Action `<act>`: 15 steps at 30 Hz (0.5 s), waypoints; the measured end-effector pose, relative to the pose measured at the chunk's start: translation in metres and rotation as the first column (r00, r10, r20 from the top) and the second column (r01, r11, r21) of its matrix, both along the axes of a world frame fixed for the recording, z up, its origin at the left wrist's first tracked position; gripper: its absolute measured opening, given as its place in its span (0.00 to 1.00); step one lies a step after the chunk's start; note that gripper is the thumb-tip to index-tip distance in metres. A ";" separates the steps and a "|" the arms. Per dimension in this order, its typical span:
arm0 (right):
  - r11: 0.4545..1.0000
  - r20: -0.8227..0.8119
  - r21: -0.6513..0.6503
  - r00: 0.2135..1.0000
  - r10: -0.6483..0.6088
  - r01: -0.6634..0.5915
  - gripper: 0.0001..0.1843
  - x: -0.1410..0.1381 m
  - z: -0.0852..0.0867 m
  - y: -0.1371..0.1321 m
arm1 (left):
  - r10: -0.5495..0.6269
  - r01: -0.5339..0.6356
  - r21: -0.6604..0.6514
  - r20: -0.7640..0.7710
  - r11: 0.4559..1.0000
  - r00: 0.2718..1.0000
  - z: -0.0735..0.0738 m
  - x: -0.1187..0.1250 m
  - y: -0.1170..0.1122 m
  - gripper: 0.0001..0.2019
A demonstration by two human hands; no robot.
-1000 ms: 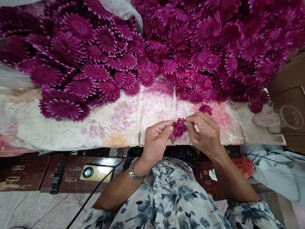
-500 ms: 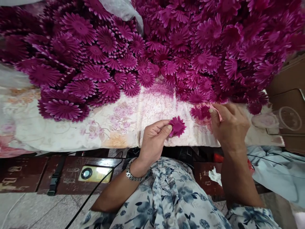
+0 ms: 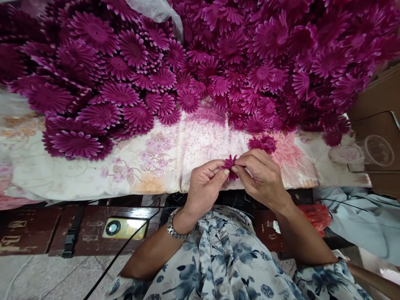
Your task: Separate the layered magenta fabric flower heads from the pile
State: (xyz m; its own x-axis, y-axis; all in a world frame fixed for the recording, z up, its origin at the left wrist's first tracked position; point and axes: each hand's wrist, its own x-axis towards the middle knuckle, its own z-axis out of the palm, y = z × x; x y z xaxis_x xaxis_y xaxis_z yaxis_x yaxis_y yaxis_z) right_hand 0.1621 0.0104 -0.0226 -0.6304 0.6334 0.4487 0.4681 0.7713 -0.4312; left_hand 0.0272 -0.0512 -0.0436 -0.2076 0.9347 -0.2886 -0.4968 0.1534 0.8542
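A small magenta artificial flower (image 3: 230, 163) is pinched between my two hands, above the front of the cloth. My left hand (image 3: 206, 183) grips its left side with thumb and forefinger. From the right, the fingertips of my right hand (image 3: 262, 175) close on the flower's other edge; whether they also hold a separate piece is too small to tell. Just behind my right hand, a few loose magenta petal pieces (image 3: 264, 143) lie on the cloth. Farther back rise large heaps of magenta flower heads (image 3: 259, 79), with a stack of bigger ones (image 3: 78, 143) at the left.
A floral tablecloth (image 3: 162, 158) covers the table. At the right lies a clear plastic cup (image 3: 359, 152) beside a cardboard box (image 3: 378, 121). A phone (image 3: 125, 228) rests on the dark wooden bench (image 3: 34, 229), and a black cable crosses it. Red plastic (image 3: 317, 218) shows at lower right.
My right hand has come left and down from the loose petal pieces to the flower in my left hand. The flower has turned more edge-on.
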 end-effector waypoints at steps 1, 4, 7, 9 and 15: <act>1.000 0.012 0.025 1.000 -0.010 0.010 0.06 0.000 0.000 -0.001 | 0.007 -0.007 -0.002 -0.006 1.000 1.000 0.000 0.000 0.000 0.08; 0.995 0.030 0.085 0.998 -0.050 0.048 0.05 0.000 -0.001 -0.002 | 0.028 -0.028 0.006 -0.010 1.000 1.000 0.001 0.001 -0.001 0.07; 0.991 0.019 0.115 0.997 -0.074 0.072 0.05 -0.001 -0.002 -0.003 | 0.017 -0.017 0.019 0.009 1.000 1.000 0.001 0.002 -0.002 0.08; 0.989 0.011 0.116 0.996 -0.088 0.086 0.05 -0.001 -0.003 -0.003 | 0.003 -0.004 0.033 0.019 0.999 1.000 0.001 0.002 -0.002 0.08; 0.993 0.002 0.077 0.996 -0.088 0.088 0.07 -0.003 -0.006 -0.005 | 0.005 -0.005 0.052 -0.014 0.999 1.000 0.002 0.001 0.000 0.04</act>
